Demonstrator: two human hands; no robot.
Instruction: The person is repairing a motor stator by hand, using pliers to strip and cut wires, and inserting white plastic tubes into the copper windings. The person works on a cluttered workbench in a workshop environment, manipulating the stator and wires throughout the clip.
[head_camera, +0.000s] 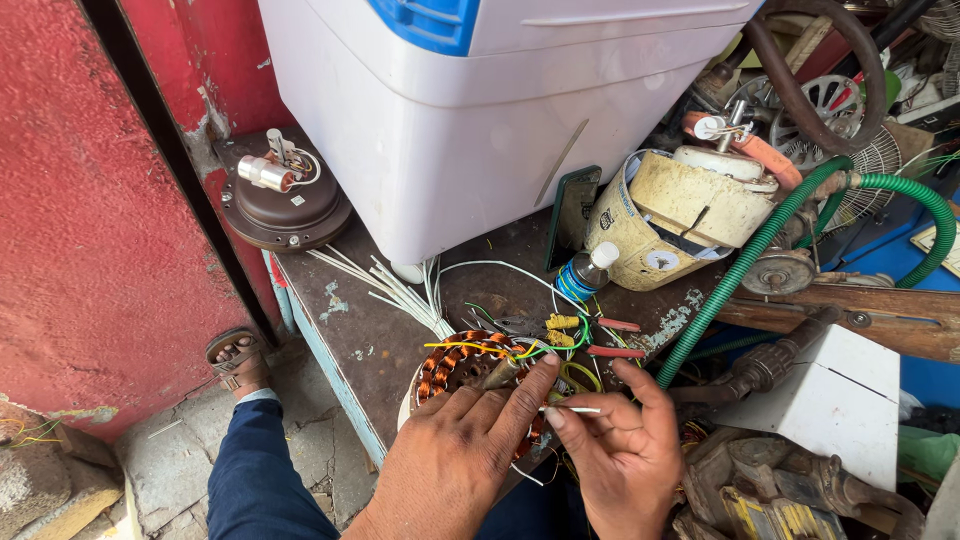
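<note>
Left to right: brown motor cap (285, 205) sits at the surface's (360, 330) far left corner, smooth domed metal with a small capacitor on top. White sleeves (395, 285) fan out mid-surface, thin stiff tubes, light.

Stator (470, 368) sits at the near edge, right in front of us. Laminated steel ring with copper coils, so we judge it heavy and rigid; the enamelled windings and the yellow/green leads are the fragile part. Best held by the steel core's rim, not the coils.

Left hand (455, 455) lies flat over the stator's near side, fingers spread and pressing, gripping nothing. Right hand (620, 445) pinches a thin white sleeve (575, 409) between thumb and forefinger, with the left fingertips touching its end. The sleeve looks light, slick and easy to kink.

Red-handled pliers (612, 340) lie just beyond the stator. A cream fan motor (685, 215) lies tilted at the far right edge, dirty plastic, with a ribbed green hose (760, 260) beside it.
</note>
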